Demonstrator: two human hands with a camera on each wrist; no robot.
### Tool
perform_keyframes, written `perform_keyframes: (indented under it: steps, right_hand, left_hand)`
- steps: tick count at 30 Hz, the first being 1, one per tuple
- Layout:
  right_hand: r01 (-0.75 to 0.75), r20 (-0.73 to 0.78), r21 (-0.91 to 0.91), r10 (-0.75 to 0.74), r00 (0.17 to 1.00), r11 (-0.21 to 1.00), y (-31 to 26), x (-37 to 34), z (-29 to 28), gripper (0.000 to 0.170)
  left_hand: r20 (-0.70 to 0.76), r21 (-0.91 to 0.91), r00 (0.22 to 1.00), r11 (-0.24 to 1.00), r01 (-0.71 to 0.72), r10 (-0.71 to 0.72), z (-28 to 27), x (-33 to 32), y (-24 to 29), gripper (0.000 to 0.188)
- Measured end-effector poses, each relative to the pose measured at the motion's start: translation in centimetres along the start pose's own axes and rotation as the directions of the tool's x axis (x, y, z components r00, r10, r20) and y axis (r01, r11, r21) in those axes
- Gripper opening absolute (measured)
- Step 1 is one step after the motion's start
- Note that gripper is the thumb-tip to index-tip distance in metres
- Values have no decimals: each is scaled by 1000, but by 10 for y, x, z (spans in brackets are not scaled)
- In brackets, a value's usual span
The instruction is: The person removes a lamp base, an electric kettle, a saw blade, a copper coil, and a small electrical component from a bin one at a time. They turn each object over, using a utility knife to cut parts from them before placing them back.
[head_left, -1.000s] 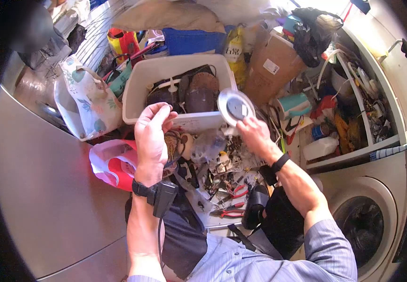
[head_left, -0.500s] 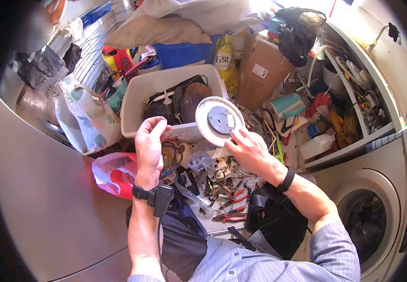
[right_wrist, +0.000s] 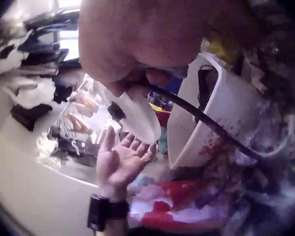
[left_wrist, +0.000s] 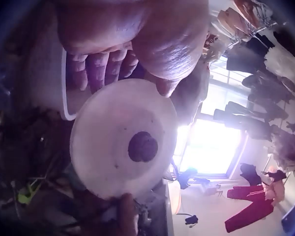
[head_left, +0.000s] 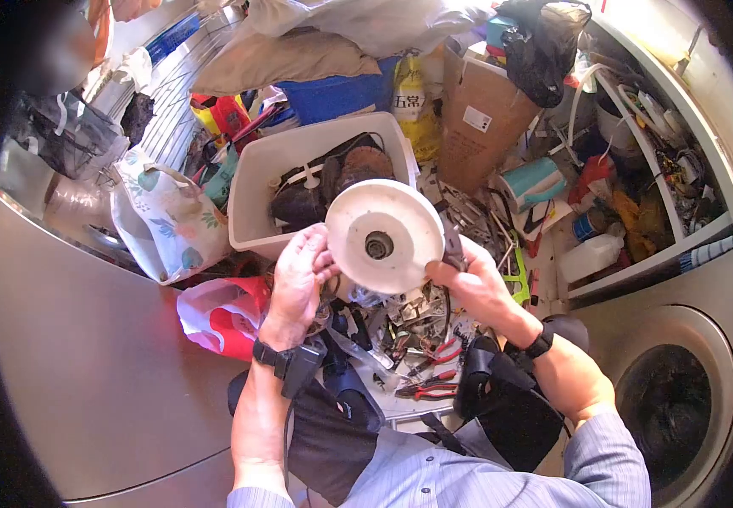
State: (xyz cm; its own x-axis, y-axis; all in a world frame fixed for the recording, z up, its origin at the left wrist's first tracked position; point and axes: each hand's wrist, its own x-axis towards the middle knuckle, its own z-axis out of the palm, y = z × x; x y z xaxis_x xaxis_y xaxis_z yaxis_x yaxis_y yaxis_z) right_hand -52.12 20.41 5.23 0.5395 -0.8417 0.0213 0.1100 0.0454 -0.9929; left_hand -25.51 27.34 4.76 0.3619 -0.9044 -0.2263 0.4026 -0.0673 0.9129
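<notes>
The round white kettle base [head_left: 409, 222] was held up between the hands near the white tub [head_left: 252, 182], its central connector [head_left: 378, 245] pointing back toward the person. The right hand [head_left: 481, 278] grasped its rim; the left hand's [head_left: 297, 278] released fingers extended to the opposite edge.

A pale blue-grey, finely striped cotton-looking shirt [head_left: 476, 476] has small dark round buttons [head_left: 425, 490] down the front and sleeves [head_left: 608, 453] ending near the elbow. Below are dark trousers [head_left: 324, 449]. The left wrist wears a black strap [head_left: 265, 351] with a black, boxy plastic unit [head_left: 299, 370]; the right, a black band [head_left: 541, 340].
</notes>
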Motion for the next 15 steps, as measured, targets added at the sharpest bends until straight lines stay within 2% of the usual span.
perform_keyframes:
  steps: [1,2,3,4,6,7,9,15]
  right_hand:
    - [-139,49,33,138,989,990,-13,-2,-7,17]
    - [-142,50,41,140,989,989,-10,-2,-12,17]
    - [-209,56,112,204,977,971,-6,-2,-15,15]
    - [-275,65,181,268,961,944,-2,-3,-18,14]
    - [-290,81,224,279,957,930,10,-1,-21,14]
    - [-332,128,281,307,943,901,18,-1,-22,16]
    - [-387,205,380,332,921,840,29,-2,-22,18]
    - [-417,257,332,345,903,846,37,-7,-16,16]
  left_hand:
    - [92,-44,994,998,54,-50,2,-3,0,35]
    - [186,-82,978,990,114,-97,4,-5,1,33]
    - [280,-128,953,980,154,-113,9,-8,3,32]
    - [278,-121,953,979,161,-122,10,-9,0,32]
    - [332,-221,936,955,197,-116,13,-12,-8,41]
    - [279,-277,952,939,204,-124,19,-16,-12,47]
    - [262,-261,953,940,221,-151,22,-20,-18,48]
    - [202,-176,967,965,194,-158,23,-28,-19,48]
